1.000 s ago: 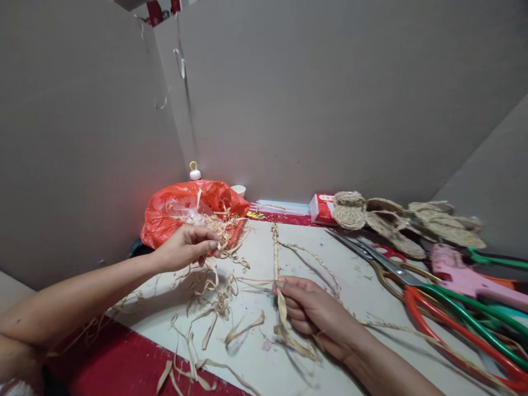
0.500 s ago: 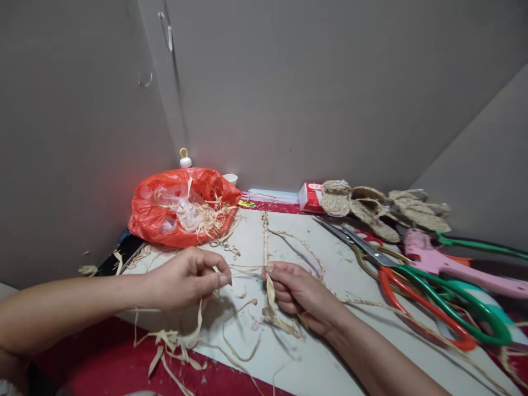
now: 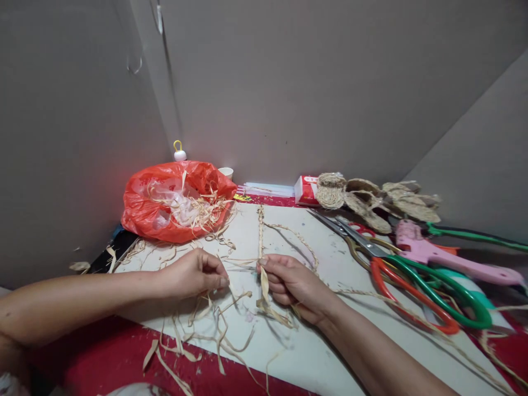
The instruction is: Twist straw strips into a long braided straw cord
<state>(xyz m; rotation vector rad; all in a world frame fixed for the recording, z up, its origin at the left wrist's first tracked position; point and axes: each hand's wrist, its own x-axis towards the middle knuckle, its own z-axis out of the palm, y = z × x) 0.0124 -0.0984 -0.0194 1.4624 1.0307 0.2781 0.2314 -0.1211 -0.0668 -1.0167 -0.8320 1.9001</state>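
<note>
My right hand (image 3: 284, 283) pinches the near end of a plaited straw braid (image 3: 260, 234), with loose flat strips (image 3: 264, 286) hanging below the fingers. The braid runs away from me across the white board, and thin strands stretch left from it. My left hand (image 3: 202, 275) is closed, thumb against forefinger, on a pale straw strip (image 3: 231, 287). Loose straw strips (image 3: 223, 338) lie beneath and in front of both hands. A thinner braided cord (image 3: 297, 234) curves out right of the braid and passes behind my right hand.
A red plastic bag (image 3: 152, 225) full of straw stands at the back left beside a white cup (image 3: 226, 172). To the right lie large scissors (image 3: 416, 294), a pink-handled tool (image 3: 457, 258), woven straw pieces (image 3: 367, 203) and a red-and-white box (image 3: 306, 190). Grey panels (image 3: 309, 93) enclose the back.
The view has shifted slightly. My left hand stays pinched, and the loose strips below it have swung and spread to the right. My right hand keeps its hold on the braid.
</note>
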